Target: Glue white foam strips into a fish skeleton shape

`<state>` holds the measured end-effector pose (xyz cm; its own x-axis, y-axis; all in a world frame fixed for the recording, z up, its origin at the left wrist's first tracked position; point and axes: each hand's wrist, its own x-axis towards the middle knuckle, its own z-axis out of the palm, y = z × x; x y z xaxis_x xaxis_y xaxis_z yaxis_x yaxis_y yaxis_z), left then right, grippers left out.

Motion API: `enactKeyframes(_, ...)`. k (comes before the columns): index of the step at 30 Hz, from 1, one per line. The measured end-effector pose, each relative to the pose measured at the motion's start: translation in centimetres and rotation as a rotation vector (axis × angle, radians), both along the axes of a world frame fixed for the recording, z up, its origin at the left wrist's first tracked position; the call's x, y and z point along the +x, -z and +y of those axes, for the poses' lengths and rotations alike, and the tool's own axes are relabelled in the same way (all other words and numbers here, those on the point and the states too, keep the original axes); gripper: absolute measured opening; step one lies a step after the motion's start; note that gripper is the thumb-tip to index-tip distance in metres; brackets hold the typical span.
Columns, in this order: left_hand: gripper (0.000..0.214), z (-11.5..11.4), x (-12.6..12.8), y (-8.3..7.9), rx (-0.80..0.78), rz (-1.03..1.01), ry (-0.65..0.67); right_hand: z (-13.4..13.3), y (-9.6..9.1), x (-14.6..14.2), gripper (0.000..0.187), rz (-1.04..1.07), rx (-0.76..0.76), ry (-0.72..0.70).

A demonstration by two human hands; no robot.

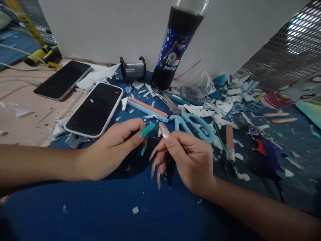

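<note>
My left hand (114, 147) rests on the blue mat (100, 207) with its fingers curled in a pinch, a teal nail on the thumb. My right hand (187, 157) faces it, fingers with long pale nails bent together. Both hands close on a small dark piece (170, 169) between them; I cannot make out what it is. Teal-handled scissors (190, 122) lie just beyond my right hand. A phone in a white case (96, 108) lies just beyond my left hand.
A Pepsi bottle (177, 47) stands against the white wall, a wire spool (133, 68) beside it. A second phone (62, 79) lies far left. Coloured sticks (147, 108), a clear bag (194, 85) and several white scraps (225, 107) litter the mat. A glue gun (268, 155) lies right.
</note>
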<state>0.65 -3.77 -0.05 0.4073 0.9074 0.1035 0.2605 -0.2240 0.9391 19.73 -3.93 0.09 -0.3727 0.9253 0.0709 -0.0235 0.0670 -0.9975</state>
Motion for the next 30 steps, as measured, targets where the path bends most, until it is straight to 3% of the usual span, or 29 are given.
enactKeyframes(30, 0.027, 0.16, 0.25, 0.0, 0.047, 0.054, -0.018, -0.02, 0.07, 0.01, 0.032, -0.029, 0.017, 0.022)
